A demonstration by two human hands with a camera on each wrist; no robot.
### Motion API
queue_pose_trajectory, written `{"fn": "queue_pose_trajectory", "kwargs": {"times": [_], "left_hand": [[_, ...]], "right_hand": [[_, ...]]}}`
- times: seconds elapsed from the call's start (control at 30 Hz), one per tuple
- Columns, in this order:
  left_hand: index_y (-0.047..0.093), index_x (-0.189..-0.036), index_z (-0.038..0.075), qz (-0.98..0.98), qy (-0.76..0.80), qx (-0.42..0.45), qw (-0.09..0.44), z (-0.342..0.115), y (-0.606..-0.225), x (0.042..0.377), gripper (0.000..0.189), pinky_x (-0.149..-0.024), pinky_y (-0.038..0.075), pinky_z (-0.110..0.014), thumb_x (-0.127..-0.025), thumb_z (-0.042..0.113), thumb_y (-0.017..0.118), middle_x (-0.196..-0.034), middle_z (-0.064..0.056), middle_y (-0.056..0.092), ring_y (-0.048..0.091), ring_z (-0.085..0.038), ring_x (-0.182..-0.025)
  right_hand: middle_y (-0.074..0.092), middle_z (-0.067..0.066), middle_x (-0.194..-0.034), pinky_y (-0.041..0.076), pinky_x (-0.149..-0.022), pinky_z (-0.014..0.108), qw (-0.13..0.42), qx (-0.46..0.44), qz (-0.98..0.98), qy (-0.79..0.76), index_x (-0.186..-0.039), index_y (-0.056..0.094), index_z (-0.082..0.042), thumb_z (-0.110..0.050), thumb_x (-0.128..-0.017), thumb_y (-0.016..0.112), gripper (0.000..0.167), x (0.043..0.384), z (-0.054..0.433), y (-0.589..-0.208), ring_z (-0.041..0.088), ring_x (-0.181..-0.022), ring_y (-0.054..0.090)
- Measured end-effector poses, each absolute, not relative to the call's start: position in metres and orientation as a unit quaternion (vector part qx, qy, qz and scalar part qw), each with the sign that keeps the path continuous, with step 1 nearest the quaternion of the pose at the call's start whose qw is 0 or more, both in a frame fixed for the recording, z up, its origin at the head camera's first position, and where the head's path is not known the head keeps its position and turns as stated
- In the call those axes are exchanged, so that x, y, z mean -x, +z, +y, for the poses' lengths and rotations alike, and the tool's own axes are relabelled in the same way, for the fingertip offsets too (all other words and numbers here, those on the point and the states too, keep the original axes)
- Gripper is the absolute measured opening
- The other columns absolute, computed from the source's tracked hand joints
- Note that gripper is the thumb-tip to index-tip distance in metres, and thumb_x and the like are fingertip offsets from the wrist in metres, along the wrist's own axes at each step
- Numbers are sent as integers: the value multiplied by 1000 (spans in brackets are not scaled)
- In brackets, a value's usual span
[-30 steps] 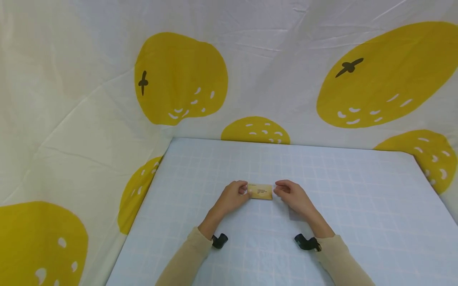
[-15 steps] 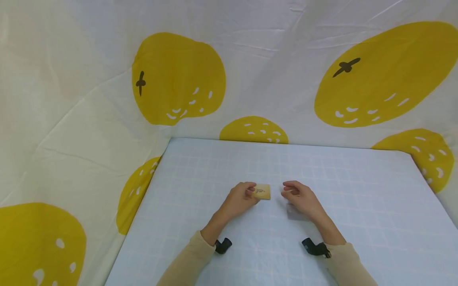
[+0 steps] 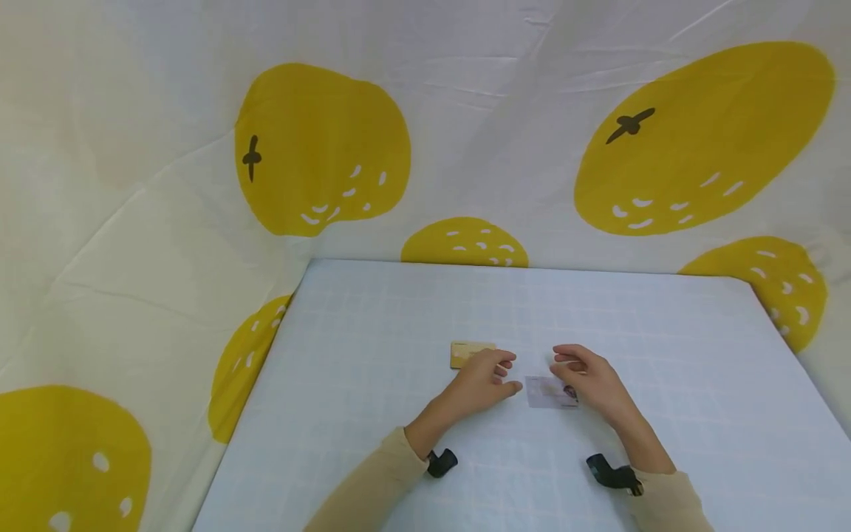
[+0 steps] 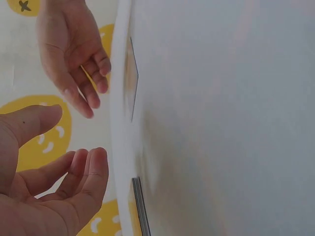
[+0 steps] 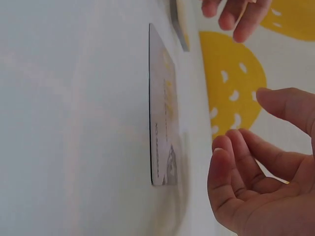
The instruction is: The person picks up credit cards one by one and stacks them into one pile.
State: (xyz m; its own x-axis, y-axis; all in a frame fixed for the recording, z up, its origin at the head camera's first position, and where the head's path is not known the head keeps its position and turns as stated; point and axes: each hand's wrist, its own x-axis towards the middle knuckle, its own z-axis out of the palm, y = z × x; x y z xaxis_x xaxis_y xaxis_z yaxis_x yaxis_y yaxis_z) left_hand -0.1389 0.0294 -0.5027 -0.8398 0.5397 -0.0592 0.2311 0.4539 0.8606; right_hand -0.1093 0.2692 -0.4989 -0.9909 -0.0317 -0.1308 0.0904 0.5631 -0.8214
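Observation:
A stack of gold cards (image 3: 459, 355) lies on the table, its right part hidden behind my left hand (image 3: 475, 382) in the head view. Layered edges of the stack (image 4: 141, 209) show in the left wrist view. My left hand hovers just above and right of it, thumb and fingers apart, holding nothing. To the right lies a single pale card (image 3: 547, 394) with a dark picture at its right end. Over that end is my right hand (image 3: 595, 380), fingers loosely bent and nothing in them. In the right wrist view the pale card (image 5: 164, 118) lies flat below the fingers.
A pale checked cloth covers the table (image 3: 372, 318). Behind and to the left hangs a white curtain (image 3: 492, 148) with large yellow fruit prints. Both wrists carry a small black camera (image 3: 442, 463).
My left hand has come off the gold stack's left end and moved right across it, toward the pale card. The right hand has shifted right, uncovering more of the pale card.

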Motion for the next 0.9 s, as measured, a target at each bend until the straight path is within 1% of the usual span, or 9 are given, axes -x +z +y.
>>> {"fn": "queue_pose_trajectory", "kwargs": {"times": [0.23, 0.33, 0.47, 0.57, 0.7, 0.9], "left_hand": [[62, -131, 4, 847, 431, -252, 181, 49, -506, 139, 48, -81, 50, -18, -90, 23, 77, -115, -4, 61, 61, -11, -99], [61, -132, 7, 862, 393, -264, 181, 56, -508, 140, 49, -80, 49, -18, -90, 26, 77, -113, -1, 60, 59, -8, -98], [59, -136, 13, 885, 321, -276, 192, 63, -509, 140, 54, -81, 47, -19, -89, 33, 77, -115, 2, 58, 53, -4, -95], [57, -139, 16, 897, 281, -273, 204, 67, -510, 140, 58, -81, 47, -21, -89, 36, 78, -117, 1, 56, 51, -5, -91], [55, -141, 18, 908, 246, -267, 210, 72, -512, 140, 62, -81, 48, -22, -88, 37, 78, -119, -1, 55, 50, -6, -89], [54, -141, 17, 916, 200, -274, 217, 78, -511, 141, 64, -82, 48, -23, -86, 37, 80, -118, 0, 53, 50, -7, -91]], "right_hand": [[62, 20, -127, 48, -90, 49, 62, -20, 886, -458, -137, 55, -2, -32, -98, 66, 50, 102, 286, -504, 34, -111, 61], [62, 20, -125, 49, -89, 51, 61, -15, 893, -446, -137, 55, -1, -30, -98, 67, 50, 99, 292, -506, 36, -110, 61], [63, 18, -121, 51, -83, 44, 55, -2, 908, -416, -135, 56, -1, -26, -95, 71, 50, 97, 301, -511, 32, -104, 62], [63, 14, -118, 50, -78, 37, 58, 12, 913, -403, -135, 56, -2, -26, -92, 75, 52, 96, 306, -514, 26, -98, 60], [62, 11, -111, 49, -75, 35, 61, 40, 915, -397, -133, 57, -1, -22, -89, 78, 54, 95, 308, -514, 23, -93, 58], [61, 9, -102, 49, -75, 32, 64, 82, 922, -372, -129, 58, 2, -16, -82, 83, 56, 94, 310, -516, 22, -88, 55]]}}
